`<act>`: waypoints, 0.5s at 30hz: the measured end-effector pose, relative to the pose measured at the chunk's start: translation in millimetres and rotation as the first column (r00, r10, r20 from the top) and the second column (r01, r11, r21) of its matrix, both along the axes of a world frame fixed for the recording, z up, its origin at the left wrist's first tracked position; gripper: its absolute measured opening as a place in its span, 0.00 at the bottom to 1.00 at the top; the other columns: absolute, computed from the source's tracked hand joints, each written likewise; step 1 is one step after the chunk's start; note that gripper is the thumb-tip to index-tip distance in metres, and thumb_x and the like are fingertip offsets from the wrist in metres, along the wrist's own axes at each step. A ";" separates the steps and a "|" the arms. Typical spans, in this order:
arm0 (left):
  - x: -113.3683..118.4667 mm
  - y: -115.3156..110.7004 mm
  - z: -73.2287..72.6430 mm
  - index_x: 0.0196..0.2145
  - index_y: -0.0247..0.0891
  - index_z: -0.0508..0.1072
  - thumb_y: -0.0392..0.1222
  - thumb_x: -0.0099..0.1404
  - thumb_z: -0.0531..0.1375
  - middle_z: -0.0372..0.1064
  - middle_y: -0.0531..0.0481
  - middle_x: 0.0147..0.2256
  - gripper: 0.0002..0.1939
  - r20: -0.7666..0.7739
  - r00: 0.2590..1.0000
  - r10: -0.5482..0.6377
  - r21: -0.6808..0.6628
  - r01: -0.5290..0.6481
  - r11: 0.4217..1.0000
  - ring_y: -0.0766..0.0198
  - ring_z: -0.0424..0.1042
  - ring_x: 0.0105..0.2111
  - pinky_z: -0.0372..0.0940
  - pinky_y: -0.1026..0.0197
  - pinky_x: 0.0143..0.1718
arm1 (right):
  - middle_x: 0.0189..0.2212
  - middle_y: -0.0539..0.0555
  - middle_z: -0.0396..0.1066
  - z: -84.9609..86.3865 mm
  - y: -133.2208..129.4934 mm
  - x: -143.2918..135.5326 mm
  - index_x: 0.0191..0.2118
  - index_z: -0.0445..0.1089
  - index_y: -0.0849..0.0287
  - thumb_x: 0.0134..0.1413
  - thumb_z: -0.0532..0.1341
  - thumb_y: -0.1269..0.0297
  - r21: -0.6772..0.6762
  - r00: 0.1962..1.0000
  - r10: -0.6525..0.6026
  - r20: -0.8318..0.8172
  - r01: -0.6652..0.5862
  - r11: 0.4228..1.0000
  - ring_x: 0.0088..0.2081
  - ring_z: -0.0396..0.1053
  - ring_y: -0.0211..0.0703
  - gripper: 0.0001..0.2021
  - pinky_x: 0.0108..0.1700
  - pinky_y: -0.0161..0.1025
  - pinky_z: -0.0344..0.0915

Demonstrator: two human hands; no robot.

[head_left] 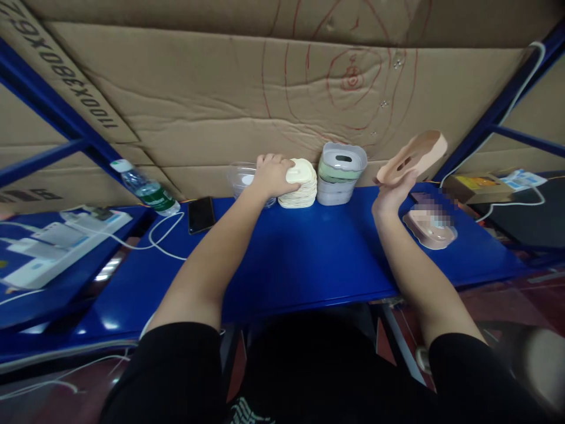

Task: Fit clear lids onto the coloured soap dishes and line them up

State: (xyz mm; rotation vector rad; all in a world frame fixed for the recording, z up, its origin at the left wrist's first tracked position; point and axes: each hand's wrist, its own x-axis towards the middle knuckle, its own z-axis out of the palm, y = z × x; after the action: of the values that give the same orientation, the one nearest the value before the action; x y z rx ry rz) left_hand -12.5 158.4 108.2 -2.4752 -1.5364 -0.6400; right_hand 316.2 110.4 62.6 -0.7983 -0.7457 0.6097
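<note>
My left hand point(274, 175) is closed over the left side of a stack of thin cream plastic lids point(298, 191). Its thumb lies across the front of the top ones; the far fingertips are partly hidden. My right hand point(396, 193) holds up a pink plastic box shell point(417, 156) with an oval slot, tilted above the table. Between the hands stands a nested stack of grey and green box shells point(342, 176), the top one showing an oval slot. A pink box piece point(429, 229) lies on the table beside my right forearm. Clear plastic containers point(241, 176) sit behind my left wrist.
The blue table point(304, 259) backs onto a cardboard wall point(198, 88) with red rings. At left are a phone point(200, 215), a leaning water bottle point(150, 191), white cables and a power strip point(66, 247). A small carton point(479, 187) stands at right.
</note>
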 end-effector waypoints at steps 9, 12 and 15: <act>5.0 4.2 9.8 0.69 0.48 0.79 0.65 0.67 0.66 0.70 0.39 0.72 0.37 -0.112 0.994 -0.004 -0.116 -0.009 0.993 0.32 0.65 0.72 0.52 0.33 0.72 | 0.59 0.52 0.78 -11.7 18.5 28.6 0.63 0.70 0.45 0.74 0.45 0.35 -0.320 0.948 -0.052 -0.315 -0.055 0.946 0.55 0.80 0.48 0.30 0.49 0.50 0.79; 4.0 8.2 5.4 0.69 0.48 0.79 0.63 0.71 0.63 0.68 0.38 0.74 0.34 -0.097 0.995 -0.034 -0.149 0.019 0.989 0.35 0.64 0.74 0.51 0.34 0.73 | 0.58 0.51 0.78 -20.0 23.1 33.6 0.64 0.70 0.43 0.76 0.45 0.34 -0.377 0.946 -0.061 -0.318 -0.067 0.924 0.53 0.82 0.49 0.29 0.50 0.52 0.81; 4.6 9.0 -1.3 0.68 0.49 0.80 0.61 0.74 0.61 0.67 0.38 0.75 0.31 -0.080 0.995 -0.054 -0.147 0.042 0.988 0.37 0.63 0.75 0.51 0.32 0.74 | 0.56 0.52 0.80 -27.6 27.4 35.4 0.62 0.70 0.43 0.78 0.45 0.35 -0.419 0.942 -0.056 -0.331 -0.094 0.903 0.49 0.83 0.48 0.27 0.50 0.54 0.82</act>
State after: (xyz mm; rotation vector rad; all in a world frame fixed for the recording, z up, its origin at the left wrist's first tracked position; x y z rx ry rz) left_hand -8.0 167.3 107.0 -2.6157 -1.5485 -0.4385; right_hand 351.6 137.8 35.0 -1.0591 -0.3023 0.9220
